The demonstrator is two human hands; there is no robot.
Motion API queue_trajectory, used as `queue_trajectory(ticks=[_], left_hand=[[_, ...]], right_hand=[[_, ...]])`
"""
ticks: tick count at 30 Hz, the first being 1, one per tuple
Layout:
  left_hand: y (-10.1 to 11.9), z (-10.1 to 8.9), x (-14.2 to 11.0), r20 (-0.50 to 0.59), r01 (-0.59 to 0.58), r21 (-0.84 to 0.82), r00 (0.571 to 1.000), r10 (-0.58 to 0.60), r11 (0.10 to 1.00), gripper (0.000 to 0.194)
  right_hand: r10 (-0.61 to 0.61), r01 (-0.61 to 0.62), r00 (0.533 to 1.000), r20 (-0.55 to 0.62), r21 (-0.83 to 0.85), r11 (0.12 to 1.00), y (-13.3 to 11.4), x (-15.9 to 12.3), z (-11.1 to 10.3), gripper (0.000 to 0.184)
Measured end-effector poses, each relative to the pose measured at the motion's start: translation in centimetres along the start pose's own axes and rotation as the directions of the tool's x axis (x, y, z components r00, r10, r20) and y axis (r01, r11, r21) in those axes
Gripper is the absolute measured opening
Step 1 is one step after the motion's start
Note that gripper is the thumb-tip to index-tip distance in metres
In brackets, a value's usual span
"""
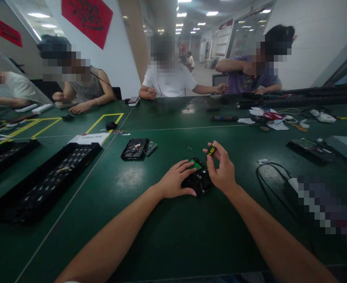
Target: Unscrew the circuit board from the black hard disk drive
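Head view: left hand (178, 179), fingers spread, lies across the hard drive (202, 181) beneath it on the worktop (173, 236), likely steadying it; right hand (223, 169) pinches a yellow-black tool (211, 149), presumably for fine control.

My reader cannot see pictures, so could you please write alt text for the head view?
A person's left hand rests on a drive on a green table, while the right hand holds a yellow-and-black tool close by. Farther left lies a second drive with a board beside it, and people sit across the table.
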State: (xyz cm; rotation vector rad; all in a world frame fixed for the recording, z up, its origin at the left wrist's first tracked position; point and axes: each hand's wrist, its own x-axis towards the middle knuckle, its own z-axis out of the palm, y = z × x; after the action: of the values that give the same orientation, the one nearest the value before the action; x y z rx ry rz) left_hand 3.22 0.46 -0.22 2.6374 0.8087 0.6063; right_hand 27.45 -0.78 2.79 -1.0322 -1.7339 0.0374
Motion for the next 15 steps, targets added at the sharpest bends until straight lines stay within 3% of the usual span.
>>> queue_trajectory(ticks=[5, 12, 15], left_hand=[[0.02, -0.02, 0.05, 0.002, -0.004, 0.003, 1.000, 0.004, 1.000, 0.098], [-0.13, -0.05, -0.01, 0.013, -0.003, 0.016, 1.000, 0.003, 1.000, 0.100], [-0.13, -0.06, -0.03, 0.012, -0.004, 0.013, 1.000, 0.004, 1.000, 0.100]], right_hand=[[-0.039, 0.032, 0.995, -0.087, -0.082, 0.996, -0.03, 0.01, 0.03, 0.053], [-0.025, 0.026, 0.998, -0.050, 0.006, 1.000, -0.24, -0.02, 0.07, 0.054], [-0.013, 0.009, 0.996, -0.084, -0.049, 0.999, -0.24, -0.01, 0.04, 0.052]])
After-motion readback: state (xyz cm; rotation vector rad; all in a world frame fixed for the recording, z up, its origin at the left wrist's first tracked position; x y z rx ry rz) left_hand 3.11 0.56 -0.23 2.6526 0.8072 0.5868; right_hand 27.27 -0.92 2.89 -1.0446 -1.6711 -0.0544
